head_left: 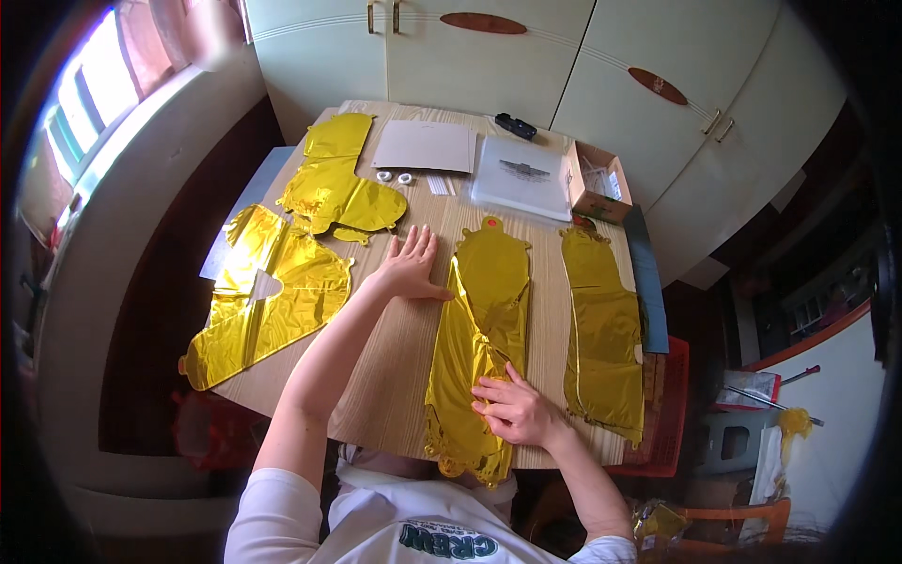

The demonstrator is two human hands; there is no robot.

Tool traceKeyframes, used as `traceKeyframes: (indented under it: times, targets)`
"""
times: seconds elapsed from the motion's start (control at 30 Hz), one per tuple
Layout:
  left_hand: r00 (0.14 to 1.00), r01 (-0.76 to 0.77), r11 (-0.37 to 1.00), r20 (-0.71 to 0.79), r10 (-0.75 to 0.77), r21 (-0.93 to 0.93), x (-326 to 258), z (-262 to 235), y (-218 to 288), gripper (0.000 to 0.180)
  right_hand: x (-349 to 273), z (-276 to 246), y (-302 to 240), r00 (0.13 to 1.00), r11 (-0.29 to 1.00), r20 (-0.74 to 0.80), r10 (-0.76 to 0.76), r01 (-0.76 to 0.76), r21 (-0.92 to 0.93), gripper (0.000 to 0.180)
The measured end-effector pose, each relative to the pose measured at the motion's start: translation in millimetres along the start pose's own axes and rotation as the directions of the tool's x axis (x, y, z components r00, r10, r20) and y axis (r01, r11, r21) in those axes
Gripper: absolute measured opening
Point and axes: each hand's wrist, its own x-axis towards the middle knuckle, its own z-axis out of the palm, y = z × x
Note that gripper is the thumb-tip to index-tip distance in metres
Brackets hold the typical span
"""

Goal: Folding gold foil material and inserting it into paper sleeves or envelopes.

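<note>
My left hand (411, 266) lies flat and open on the wooden table (395, 367), fingers spread, with its thumb side touching the left edge of a long gold foil balloon (484, 329); that balloon is flat, with no air in it, and it lies in the middle of the table, running from near my body up toward the far side, with a small red spot at its top end; my right hand (515, 409) rests on the lower part of the same balloon, fingers bent and pressing on the shiny foil, but I cannot tell if it is pinching the foil or only pushing it down; the foil is wrinkled there; just to the right lies a second long gold balloon (603, 329), flat too, close to the table's right edge; on the left side lie two more gold balloons, a big one (268, 305) that hangs over the left edge of the table and another one (338, 183) farther away; beyond my left hand I see two small white rings (395, 177), a grey sheet of card (426, 146), a clear plastic bag (523, 176) and a small open cardboard box (596, 182); pale cupboard doors (489, 66) stand behind the table.
</note>
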Motion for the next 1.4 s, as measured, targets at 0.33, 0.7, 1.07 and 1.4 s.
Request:
traceKeyframes:
  times: [0.33,0.7,1.07,1.4]
  targets:
    - [0.992,0.019,1.0,-0.126,-0.022,-0.024,32,2,-13,0.125,-1,1,2,1.0,1.0,-0.009,-0.001,0.001,0.004,0.019]
    - [0.979,0.094,0.993,-0.177,-0.105,-0.065,52,-8,-16,0.125,0,-3,-2,1.0,1.0,0.001,0.006,-0.006,-0.004,0.02]
    - [0.879,-0.262,0.964,-0.402,0.256,0.042,-10,-9,26,0.087,-7,-9,12,0.993,0.996,-0.101,0.068,-0.074,-0.047,0.033]
    - [0.903,-0.381,0.924,-0.205,0.377,0.024,-82,21,27,0.094,23,9,72,0.873,0.854,-0.249,0.418,-0.472,-0.22,0.054]
